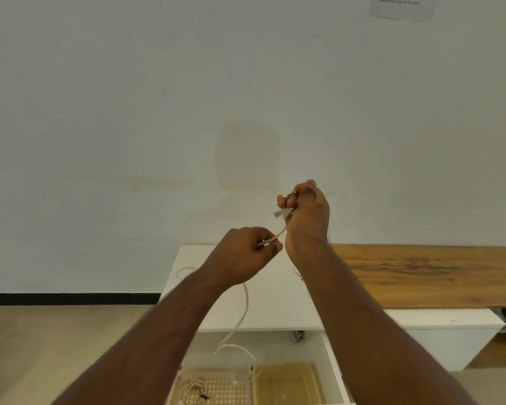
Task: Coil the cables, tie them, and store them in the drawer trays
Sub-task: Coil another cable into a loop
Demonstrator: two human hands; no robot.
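A white cable (244,311) runs between both hands, raised in front of the wall. My right hand (307,211) grips the cable's plug end, and the connector sticks out to the left of the fingers. My left hand (246,255) pinches the cable a short way below. The slack hangs down from my left hand and loops over the open drawer (333,366). In the drawer, a white perforated tray (234,390) holds a coiled, tied white cable (192,391). A yellowish tray (287,384) sits beside it on the right.
A white cabinet top (275,302) lies under my arms, with another loop of cable (183,271) on its left part. A wooden desktop (427,273) extends to the right. A paper sheet (400,7) hangs on the wall at top right. Floor (56,346) lies to the left.
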